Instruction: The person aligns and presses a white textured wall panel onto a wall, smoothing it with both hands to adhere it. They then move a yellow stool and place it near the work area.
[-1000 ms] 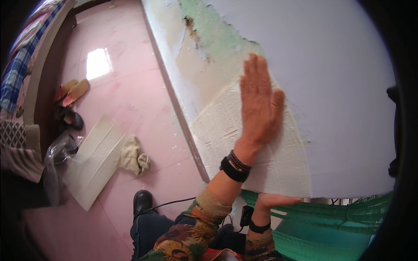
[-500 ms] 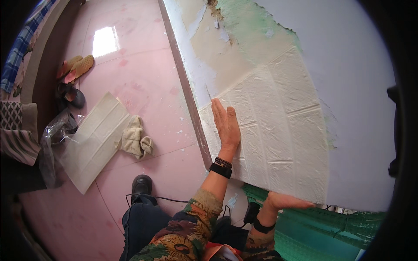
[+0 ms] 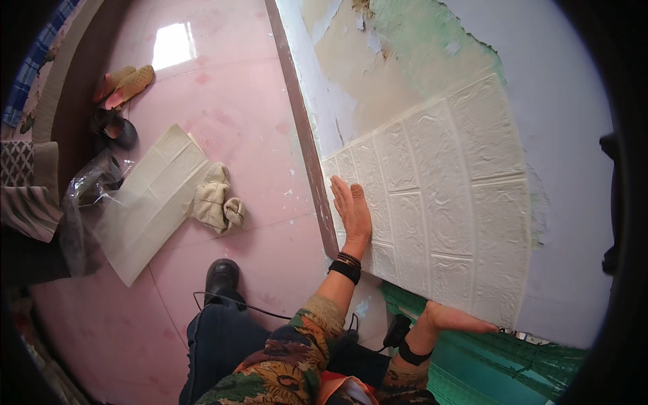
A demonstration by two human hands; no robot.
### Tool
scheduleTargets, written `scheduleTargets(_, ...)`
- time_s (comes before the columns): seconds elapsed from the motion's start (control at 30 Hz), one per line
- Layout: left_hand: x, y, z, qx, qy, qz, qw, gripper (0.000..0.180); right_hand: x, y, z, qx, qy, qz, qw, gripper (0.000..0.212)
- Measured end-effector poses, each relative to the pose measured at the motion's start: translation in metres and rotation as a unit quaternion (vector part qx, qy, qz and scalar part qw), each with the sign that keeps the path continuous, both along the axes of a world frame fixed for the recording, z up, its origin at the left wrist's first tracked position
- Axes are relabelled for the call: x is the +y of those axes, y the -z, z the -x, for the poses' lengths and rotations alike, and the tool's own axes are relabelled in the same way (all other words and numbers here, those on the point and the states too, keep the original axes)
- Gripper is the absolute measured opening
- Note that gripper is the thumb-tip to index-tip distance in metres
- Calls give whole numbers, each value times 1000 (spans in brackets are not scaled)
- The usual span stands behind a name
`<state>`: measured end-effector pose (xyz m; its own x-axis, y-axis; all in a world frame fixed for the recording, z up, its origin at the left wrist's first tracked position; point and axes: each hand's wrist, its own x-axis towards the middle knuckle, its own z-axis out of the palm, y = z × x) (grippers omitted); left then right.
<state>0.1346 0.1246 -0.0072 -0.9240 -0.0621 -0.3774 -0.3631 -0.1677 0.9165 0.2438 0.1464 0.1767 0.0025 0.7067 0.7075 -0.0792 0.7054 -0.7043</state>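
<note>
A cream wall panel (image 3: pixel 442 196) with an embossed brick pattern lies against the wall on my right. My left hand (image 3: pixel 353 214) rests flat on its lower part, close to the brown baseboard, fingers stretched out and pointing away from me. At the panel's near edge, my right hand (image 3: pixel 462 317) lies along the wall's end with its fingers extended to the right; some of its fingers are hidden from view. Neither hand grips anything. Beyond the panel's far edge, the wall (image 3: pixel 405 61) shows peeling paint with green and beige patches.
A second cream panel (image 3: pixel 152 202), partly under clear plastic wrap (image 3: pixel 88 182), lies on the pink tiled floor (image 3: pixel 243 108). Beside it is a crumpled beige cloth (image 3: pixel 214 199). Sandals (image 3: pixel 131 84) and dark shoes (image 3: pixel 121 131) stand farther left. Green netting (image 3: pixel 486 358) hangs near my right arm.
My left hand has slid a little toward me along the panel, away from its far corner. My right hand stays at the near edge. The whole view has shifted slightly.
</note>
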Motion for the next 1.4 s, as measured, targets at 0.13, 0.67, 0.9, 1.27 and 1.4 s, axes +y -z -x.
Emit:
scheduleTargets(0.13,3,29,5,38,3,-36,999,76,-2,-3,-2,-14,-1,4,1000,76)
scheduleTargets(0.67,1,77,50,42,16,-10,999,65,15,1,-17,71,-62,52,994,83)
scheduleTargets(0.9,-2,49,43,-19,9,-30,999,63,14,0,-13,26,1,46,999,79)
scheduleTargets(1.27,3,33,51,106,-10,-30,994,62,11,2,-18,-130,-10,-139,982,77)
scheduleTargets(1.4,-3,31,64,57,-8,-43,997,63,11,-1,-14,21,-26,40,999,76)
